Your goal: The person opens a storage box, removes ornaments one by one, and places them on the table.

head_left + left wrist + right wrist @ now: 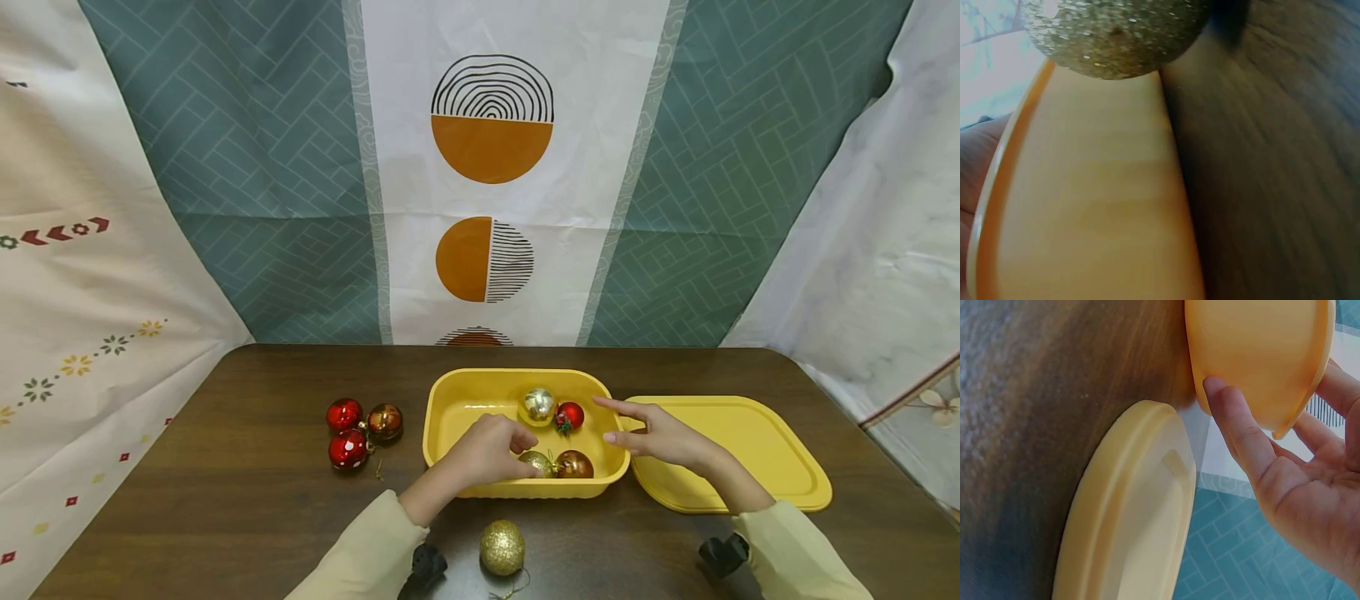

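My left hand reaches over the front rim of a yellow plastic box, fingers bent loosely and thumb apart from them. Just by its fingertips, a gold glitter ball ornament lies in the box beside a shiny brown ball. Behind them in the box sit a shiny pale gold ball and a red ball with green trim. My right hand is at the box's right end with spread fingers. In the right wrist view, its fingertips overlap the box's outer wall.
A yellow lid lies on the dark wooden table to the right of the box. Two red balls and a brown ball are grouped at left. Another gold glitter ball rests in front of the box.
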The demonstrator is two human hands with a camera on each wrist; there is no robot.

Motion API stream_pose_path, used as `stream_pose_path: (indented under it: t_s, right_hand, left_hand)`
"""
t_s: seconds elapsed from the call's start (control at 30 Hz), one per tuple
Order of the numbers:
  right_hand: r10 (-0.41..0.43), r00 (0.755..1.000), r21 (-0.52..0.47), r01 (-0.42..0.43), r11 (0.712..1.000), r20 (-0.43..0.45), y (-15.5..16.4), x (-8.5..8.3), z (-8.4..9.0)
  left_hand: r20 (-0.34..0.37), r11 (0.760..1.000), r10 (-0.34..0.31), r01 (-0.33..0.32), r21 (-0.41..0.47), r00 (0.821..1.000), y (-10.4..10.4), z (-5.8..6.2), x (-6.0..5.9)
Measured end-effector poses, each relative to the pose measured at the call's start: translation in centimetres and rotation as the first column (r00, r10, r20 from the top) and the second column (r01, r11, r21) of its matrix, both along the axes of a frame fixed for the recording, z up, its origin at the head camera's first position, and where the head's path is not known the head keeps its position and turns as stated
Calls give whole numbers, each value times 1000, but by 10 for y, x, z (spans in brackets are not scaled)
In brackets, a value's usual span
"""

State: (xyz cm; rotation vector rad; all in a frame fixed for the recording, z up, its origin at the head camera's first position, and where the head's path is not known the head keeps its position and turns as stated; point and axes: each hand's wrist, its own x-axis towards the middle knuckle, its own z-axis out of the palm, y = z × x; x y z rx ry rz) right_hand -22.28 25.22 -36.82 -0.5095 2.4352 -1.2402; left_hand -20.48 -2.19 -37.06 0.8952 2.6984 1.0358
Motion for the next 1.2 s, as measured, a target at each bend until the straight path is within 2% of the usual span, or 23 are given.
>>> stream_pose_path:
  t_s: [0.37, 0.57, 0.93, 1.2]
  right_hand:
    - [3, 1000, -5, -3, 1000, 13, 2, -1, -2]
    - [14, 1000, -14, -14, 1000, 12, 2, -1, -3]
    - [15, 1000, -13, -15, 1000, 7, 1, -1, -2]
    - [4, 1000, -6, -3, 1000, 12, 1, -1, -1]
  left_hand:
    - [-6, 1000, -16, 16, 8, 1000, 0, -3, -3]
    - [1, 1000, -3, 3, 20, 1000, -1, -2, -3]
    - [-40, 992, 63, -58, 114, 997, -23, 21, 3]
    - [-21, 963, 122, -113, 243, 992, -50, 36, 16]
